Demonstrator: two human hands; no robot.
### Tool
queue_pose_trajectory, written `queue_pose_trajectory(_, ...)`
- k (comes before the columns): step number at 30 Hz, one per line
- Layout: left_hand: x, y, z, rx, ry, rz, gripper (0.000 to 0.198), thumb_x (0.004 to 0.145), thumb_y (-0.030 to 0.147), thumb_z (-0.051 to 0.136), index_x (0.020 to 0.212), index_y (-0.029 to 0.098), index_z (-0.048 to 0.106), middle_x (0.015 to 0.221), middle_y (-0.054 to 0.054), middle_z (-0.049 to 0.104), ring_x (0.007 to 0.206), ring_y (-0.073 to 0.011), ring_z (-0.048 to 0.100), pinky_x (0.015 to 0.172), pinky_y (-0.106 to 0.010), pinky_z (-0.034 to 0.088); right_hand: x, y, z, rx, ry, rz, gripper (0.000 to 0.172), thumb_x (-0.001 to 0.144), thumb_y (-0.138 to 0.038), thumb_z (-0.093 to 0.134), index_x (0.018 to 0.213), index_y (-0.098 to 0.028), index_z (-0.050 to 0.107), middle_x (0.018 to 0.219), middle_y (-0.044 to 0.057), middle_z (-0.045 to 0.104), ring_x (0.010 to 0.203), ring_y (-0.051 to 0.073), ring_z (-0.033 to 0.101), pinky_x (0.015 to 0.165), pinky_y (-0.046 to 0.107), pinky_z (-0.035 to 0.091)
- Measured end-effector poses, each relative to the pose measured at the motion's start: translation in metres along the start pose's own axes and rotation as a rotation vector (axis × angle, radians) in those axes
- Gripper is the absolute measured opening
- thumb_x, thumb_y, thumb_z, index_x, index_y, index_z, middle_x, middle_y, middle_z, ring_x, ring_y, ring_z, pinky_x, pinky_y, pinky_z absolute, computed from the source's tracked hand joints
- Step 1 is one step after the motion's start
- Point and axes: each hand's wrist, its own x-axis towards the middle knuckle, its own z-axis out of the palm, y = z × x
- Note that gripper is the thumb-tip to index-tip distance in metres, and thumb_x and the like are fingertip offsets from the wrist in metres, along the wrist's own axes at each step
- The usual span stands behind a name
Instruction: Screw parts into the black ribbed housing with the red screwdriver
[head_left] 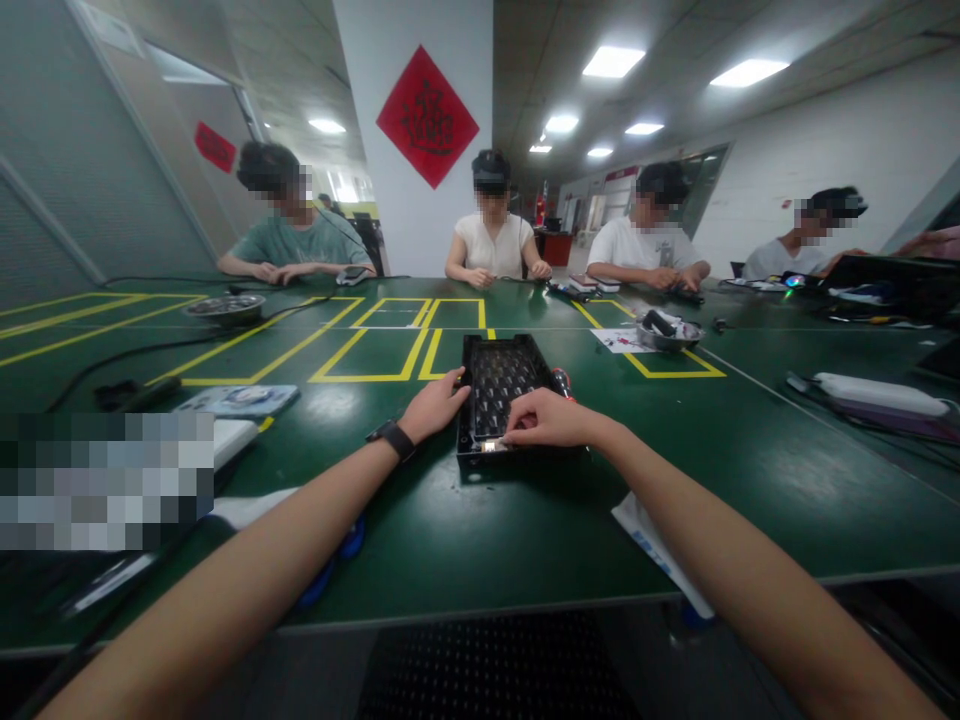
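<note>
"In the head view, where is the thing you're working on?"

"Your open-topped, black rectangular plastic case [480,465] rests on the dark green tabletop [720,480] straight ahead of you, between your hands. A black latticed panel [497,375] lies within its walls."

"And my hands?"

"Your left hand [439,405] is spread loosely, fingers touching the case's left edge. Your right hand [546,418] is curled over the near end, thumb and index drawn together at a small pale metallic piece [490,446]. I can't tell whether you're gripping it or only touching it."

"How far along am I?"

"The inside is exposed and the panel sits within the walls, so that much looks done. The pale piece is the part getting your attention; I'd judge that end unfinished, though whether it's fixed or loose doesn't show. Some round, red-edged item [561,380] is just beyond the right wall, partly hidden by your hand. No cover lies over the case."
</note>
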Motion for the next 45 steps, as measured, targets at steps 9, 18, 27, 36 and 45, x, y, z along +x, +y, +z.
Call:
queue_pose_trajectory(9, -0.0004, 0.0007, -0.0003, 0.000, 0.002, 0.007, 0.053, 0.086, 0.041, 0.038, 0.131, 0.014, 0.039, 0.124, -0.012, 0.054, 0.111, -0.0213, 0.053, 0.094, -0.032, 0.040, -0.0002, -0.0012, 0.0011, 0.006, -0.039, 0.036, 0.032, 0.073, -0.042, 0.060, 0.079, -0.011, 0.070, 0.063, 0.000, 0.053, 0.056, 0.008, 0.043, 0.053, 0.021, 0.030)
queue_pose_trajectory(18, 0.0007, -0.0007, 0.0017, -0.003, 0.003, 0.003, 0.051, 0.086, 0.040, 0.039, 0.130, 0.015, 0.040, 0.121, -0.012, 0.056, 0.109, -0.0211, 0.055, 0.092, -0.032, 0.041, -0.0002, 0.0001, 0.0021, -0.001, -0.015, 0.018, 0.032, 0.074, -0.041, 0.059, 0.080, -0.012, 0.069, 0.065, 0.001, 0.055, 0.057, 0.008, 0.043, 0.053, 0.021, 0.030)
queue_pose_trajectory(27, 0.0004, -0.0011, 0.0008, -0.004, 0.007, 0.015, 0.053, 0.086, 0.041, 0.038, 0.132, 0.014, 0.038, 0.120, -0.013, 0.057, 0.109, -0.0218, 0.055, 0.092, -0.032, 0.041, -0.0003, -0.0008, 0.0020, 0.031, -0.048, 0.044, 0.033, 0.073, -0.042, 0.059, 0.080, -0.011, 0.070, 0.061, 0.001, 0.054, 0.055, 0.008, 0.042, 0.051, 0.021, 0.029)
queue_pose_trajectory(36, 0.0008, -0.0021, 0.0016, -0.003, 0.003, 0.014, 0.054, 0.086, 0.042, 0.038, 0.132, 0.013, 0.039, 0.120, -0.013, 0.057, 0.109, -0.0219, 0.055, 0.092, -0.032, 0.041, -0.0009, -0.0003, 0.0029, 0.052, -0.017, 0.058, 0.034, 0.073, -0.043, 0.060, 0.082, -0.012, 0.068, 0.062, -0.001, 0.052, 0.055, 0.007, 0.041, 0.051, 0.021, 0.029)
queue_pose_trajectory(45, 0.0006, -0.0020, 0.0015, -0.002, 0.005, 0.018, 0.054, 0.086, 0.041, 0.038, 0.132, 0.013, 0.038, 0.121, -0.013, 0.057, 0.109, -0.0213, 0.055, 0.092, -0.032, 0.041, -0.0005, 0.0001, 0.0020, 0.038, -0.066, 0.045, 0.035, 0.074, -0.043, 0.057, 0.082, -0.012, 0.069, 0.062, 0.001, 0.055, 0.055, 0.008, 0.043, 0.051, 0.021, 0.029)
